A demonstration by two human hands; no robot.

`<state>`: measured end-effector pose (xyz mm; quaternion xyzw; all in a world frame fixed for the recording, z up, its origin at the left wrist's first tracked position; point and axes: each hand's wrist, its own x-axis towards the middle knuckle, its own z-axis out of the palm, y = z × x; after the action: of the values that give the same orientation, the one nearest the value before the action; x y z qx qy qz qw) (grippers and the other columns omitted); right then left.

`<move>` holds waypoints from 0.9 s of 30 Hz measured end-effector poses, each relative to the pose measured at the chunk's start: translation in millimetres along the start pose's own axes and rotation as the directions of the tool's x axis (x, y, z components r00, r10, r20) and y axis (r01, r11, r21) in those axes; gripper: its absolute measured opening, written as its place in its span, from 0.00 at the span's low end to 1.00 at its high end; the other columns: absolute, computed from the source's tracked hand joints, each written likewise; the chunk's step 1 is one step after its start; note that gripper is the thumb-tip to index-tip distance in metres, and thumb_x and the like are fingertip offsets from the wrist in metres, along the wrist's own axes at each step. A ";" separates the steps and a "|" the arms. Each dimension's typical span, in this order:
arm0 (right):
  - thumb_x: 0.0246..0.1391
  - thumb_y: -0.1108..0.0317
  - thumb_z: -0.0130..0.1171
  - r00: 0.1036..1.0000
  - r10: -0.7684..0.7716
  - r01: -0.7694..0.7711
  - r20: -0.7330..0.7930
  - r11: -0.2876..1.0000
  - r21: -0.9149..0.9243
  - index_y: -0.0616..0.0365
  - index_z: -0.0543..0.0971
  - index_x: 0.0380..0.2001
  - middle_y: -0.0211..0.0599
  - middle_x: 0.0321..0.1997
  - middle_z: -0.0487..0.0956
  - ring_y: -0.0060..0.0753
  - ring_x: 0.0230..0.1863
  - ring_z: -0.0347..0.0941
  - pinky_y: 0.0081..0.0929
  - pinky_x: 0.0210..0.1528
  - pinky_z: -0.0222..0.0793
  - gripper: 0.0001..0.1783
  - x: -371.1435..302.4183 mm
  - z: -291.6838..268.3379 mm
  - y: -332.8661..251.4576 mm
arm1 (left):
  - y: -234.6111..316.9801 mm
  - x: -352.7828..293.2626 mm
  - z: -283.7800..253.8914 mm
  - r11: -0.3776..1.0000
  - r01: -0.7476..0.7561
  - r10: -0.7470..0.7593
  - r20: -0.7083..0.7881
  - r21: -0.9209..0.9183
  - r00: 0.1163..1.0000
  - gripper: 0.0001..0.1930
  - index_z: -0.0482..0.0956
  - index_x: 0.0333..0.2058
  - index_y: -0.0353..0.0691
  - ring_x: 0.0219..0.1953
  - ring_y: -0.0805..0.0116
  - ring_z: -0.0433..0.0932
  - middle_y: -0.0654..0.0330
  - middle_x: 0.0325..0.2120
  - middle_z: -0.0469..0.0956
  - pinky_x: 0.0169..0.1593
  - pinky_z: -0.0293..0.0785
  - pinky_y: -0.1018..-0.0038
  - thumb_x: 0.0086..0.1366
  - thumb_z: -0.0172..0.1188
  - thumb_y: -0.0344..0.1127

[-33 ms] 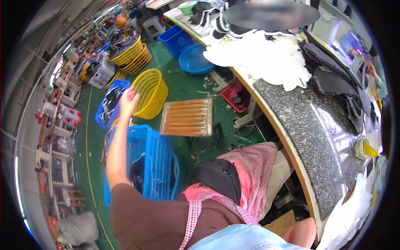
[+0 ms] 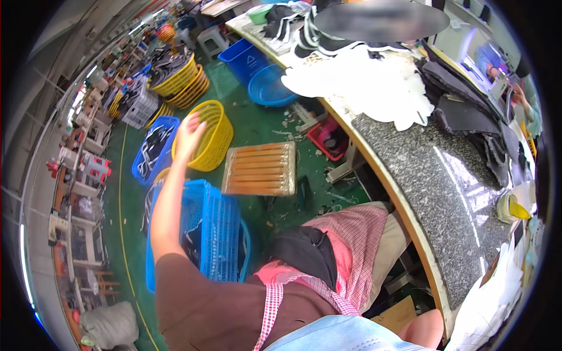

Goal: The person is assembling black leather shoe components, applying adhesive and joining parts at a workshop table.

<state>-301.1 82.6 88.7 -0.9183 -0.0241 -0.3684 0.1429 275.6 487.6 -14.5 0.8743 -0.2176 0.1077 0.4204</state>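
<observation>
My left arm reaches out over a blue lattice basket (image 2: 222, 228) that has dark pieces inside. My left hand (image 2: 190, 133) is in front of the rim of a yellow basket (image 2: 219, 137). Its fingers are loosely curled and somewhat apart, and I see nothing held in them. Just left of the hand stands a blue crate (image 2: 140, 169) with black and white strips in it. Only a bare part of my right arm shows at the lower right; the hand itself is out of the picture.
A speckled stone worktop (image 2: 410, 152) curves along my right, bearing white sheets (image 2: 363, 85) and dark padded pieces (image 2: 468, 120). On the green floor are a slatted wooden item (image 2: 260, 169), a red bin (image 2: 328, 139), a round blue tub (image 2: 272, 86) and a blue bin (image 2: 244, 61).
My left hand has shifted a little to the right, across the yellow basket's near left rim, and its fingers look slightly looser. The whole view has moved slightly.
</observation>
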 end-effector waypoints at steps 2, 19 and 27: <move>0.46 0.73 0.60 0.999 -0.012 0.012 0.050 1.000 -0.003 0.61 0.80 0.36 0.34 0.37 0.77 0.36 0.36 0.73 0.38 0.40 0.68 0.11 4.7 -8.3 3.9 | 67.8 56.2 83.6 0.982 -0.181 0.187 0.112 -0.057 0.976 0.27 0.74 0.57 0.37 0.51 0.59 0.79 0.48 0.50 0.79 0.56 0.75 0.65 0.62 0.69 0.39; 0.38 0.73 0.67 0.961 -0.017 0.029 0.276 0.999 -0.038 0.44 0.79 0.45 0.26 0.41 0.77 0.30 0.34 0.77 0.26 0.29 0.70 0.25 79.3 124.4 179.4 | 162.9 313.3 393.5 0.609 0.651 -0.573 0.315 -0.453 0.756 0.45 0.70 0.59 0.35 0.51 0.52 0.72 0.48 0.57 0.69 0.51 0.71 0.58 0.53 0.73 0.62; 0.41 0.76 0.64 0.966 0.059 -0.077 0.252 0.995 0.060 0.52 0.80 0.41 0.29 0.41 0.78 0.28 0.34 0.80 0.26 0.31 0.76 0.19 113.4 176.0 218.4 | 197.1 345.7 425.9 0.294 0.619 -0.446 0.468 -0.728 0.763 0.46 0.74 0.57 0.29 0.55 0.55 0.75 0.49 0.55 0.76 0.62 0.69 0.63 0.41 0.85 0.43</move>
<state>-68.0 -84.2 -8.3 -0.9522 -0.0230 -0.2436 0.1829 490.0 -54.4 -16.0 0.5739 0.0271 -0.2379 0.7831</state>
